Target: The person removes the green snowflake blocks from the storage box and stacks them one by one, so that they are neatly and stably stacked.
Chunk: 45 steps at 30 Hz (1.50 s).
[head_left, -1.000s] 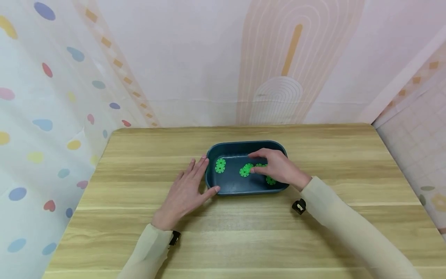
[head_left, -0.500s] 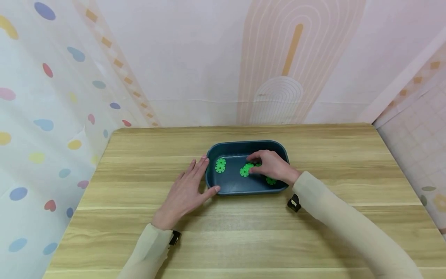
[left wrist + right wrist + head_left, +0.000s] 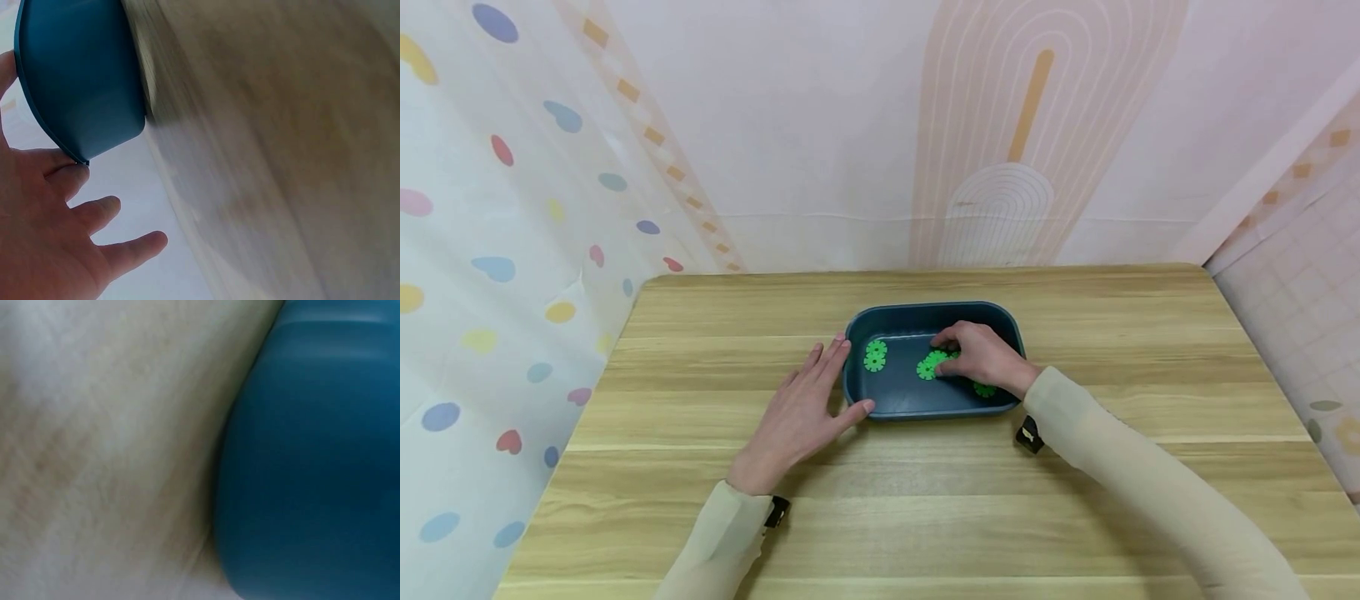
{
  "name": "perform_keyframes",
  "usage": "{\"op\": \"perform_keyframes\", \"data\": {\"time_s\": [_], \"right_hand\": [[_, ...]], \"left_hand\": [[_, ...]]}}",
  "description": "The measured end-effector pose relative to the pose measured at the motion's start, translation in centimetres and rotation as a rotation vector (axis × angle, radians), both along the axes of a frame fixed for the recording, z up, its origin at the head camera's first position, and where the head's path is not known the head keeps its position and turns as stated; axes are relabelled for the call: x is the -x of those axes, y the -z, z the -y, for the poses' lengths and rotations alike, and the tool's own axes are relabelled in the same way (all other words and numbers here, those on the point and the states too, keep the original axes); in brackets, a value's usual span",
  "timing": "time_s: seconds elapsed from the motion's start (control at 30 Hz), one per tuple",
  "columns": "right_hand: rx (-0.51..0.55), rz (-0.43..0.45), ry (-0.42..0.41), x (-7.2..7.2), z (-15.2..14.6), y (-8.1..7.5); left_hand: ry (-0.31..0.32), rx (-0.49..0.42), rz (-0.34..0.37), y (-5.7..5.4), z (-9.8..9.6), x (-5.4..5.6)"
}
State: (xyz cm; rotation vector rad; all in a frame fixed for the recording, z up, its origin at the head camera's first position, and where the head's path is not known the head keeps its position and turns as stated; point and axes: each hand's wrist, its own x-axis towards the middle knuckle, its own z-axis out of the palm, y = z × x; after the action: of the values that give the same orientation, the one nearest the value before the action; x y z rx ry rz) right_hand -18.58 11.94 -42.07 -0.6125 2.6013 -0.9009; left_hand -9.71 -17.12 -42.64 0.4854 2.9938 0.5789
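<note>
A dark blue tray (image 3: 910, 404) stands on the wooden table, holding several bright green, notched, flower-like discs. My left hand (image 3: 797, 417) rests at the tray's left end, thumb and fingertips on the rim. In the left wrist view, fingers (image 3: 69, 181) touch the tray's wall (image 3: 81, 81) while others spread free. Inside the tray, my right hand (image 3: 985, 358) is bent over a pair of overlapping green discs (image 3: 928, 368). Its thumb touches this pair; the index finger stays apart from the thumb. Another green pair (image 3: 875, 356) lies at the left. One disc (image 3: 984, 389) is partly hidden beneath the right hand.
The wooden table (image 3: 880, 517) extends around the tray. A patterned curtain (image 3: 820, 150) hangs behind its back edge, and a dotted one (image 3: 527, 333) hangs at the left. Only the tray's outer wall (image 3: 312, 456) and table show in the right wrist view.
My right hand and wrist have shifted slightly left and the fingers have come a little closer to the middle discs. The left hand has stayed at the rim.
</note>
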Motion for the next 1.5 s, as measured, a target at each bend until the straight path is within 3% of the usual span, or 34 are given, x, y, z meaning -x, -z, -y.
{"op": "perform_keyframes", "data": {"time_s": [0.4,0.7,1.2,1.5], "right_hand": [[-0.045,-0.049,-0.038,0.2,0.2,0.3],[-0.015,-0.03,-0.026,0.1,0.1,0.0],[0.169,-0.048,0.053,-0.4,-0.7,-2.3],[0.247,-0.05,0.085,-1.5,-1.4,-3.6]], "left_hand": [[-0.001,0.001,-0.005,0.1,0.1,0.1],[-0.004,-0.008,0.002,0.1,0.1,0.2],[0.0,-0.028,-0.004,0.1,0.2,0.1],[0.002,-0.04,-0.001,0.2,0.2,0.1]]}}
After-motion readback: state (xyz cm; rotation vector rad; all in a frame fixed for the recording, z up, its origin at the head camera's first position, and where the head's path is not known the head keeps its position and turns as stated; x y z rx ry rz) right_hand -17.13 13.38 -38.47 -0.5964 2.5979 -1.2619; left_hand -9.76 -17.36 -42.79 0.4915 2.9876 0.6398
